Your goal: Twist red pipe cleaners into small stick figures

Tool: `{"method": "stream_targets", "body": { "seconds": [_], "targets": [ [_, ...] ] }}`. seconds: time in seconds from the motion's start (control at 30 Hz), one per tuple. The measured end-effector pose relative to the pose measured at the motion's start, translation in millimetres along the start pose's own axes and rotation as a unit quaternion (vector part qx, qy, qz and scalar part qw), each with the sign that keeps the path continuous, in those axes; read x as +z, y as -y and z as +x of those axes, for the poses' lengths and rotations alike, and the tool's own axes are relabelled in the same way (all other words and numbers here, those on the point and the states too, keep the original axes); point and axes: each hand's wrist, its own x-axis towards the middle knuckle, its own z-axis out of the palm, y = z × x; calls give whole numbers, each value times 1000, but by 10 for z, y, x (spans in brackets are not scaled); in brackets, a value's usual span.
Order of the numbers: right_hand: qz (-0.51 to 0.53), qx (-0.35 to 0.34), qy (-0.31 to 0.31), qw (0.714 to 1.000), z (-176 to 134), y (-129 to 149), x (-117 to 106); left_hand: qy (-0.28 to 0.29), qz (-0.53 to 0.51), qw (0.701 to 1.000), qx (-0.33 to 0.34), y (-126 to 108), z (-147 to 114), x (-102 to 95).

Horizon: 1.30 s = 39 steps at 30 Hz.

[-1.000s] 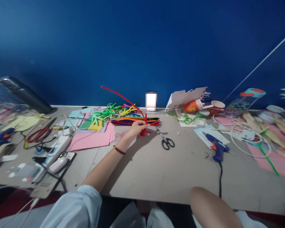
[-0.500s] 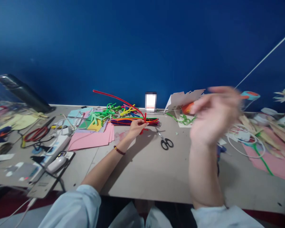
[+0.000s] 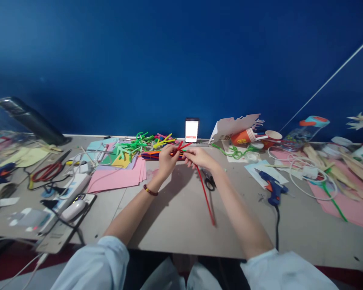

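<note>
Red pipe cleaners [image 3: 206,195] meet between my two hands at the middle of the table, with one long end trailing down toward the front. My left hand [image 3: 168,160] pinches the red pieces where they cross, short ends sticking up above the fingers. From the other side, my right hand [image 3: 199,157] has its fingers closed on the same red pipe cleaners. Behind the hands lies a bundle of coloured pipe cleaners [image 3: 151,155], partly covered by them. Black-handled scissors [image 3: 210,183] rest beside my right wrist, half hidden by it.
A phone [image 3: 191,130] stands against the blue wall. Pink paper [image 3: 116,177], green twisted pipe cleaners [image 3: 133,147] and a power strip [image 3: 72,187] are at left. To the right are a blue glue gun [image 3: 275,188], a paper cup [image 3: 242,137] and coiled white cable [image 3: 305,197].
My right hand has come down from the raised right side to meet my left hand. The long red end, which arched up to the left, now hangs toward the front.
</note>
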Motion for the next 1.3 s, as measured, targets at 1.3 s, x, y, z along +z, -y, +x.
{"method": "stream_targets", "body": {
  "seconds": [1.3],
  "targets": [
    [98, -63, -140, 983, 241, -243, 14, 90, -63, 994, 23, -2, 56, 17]
  ]
}}
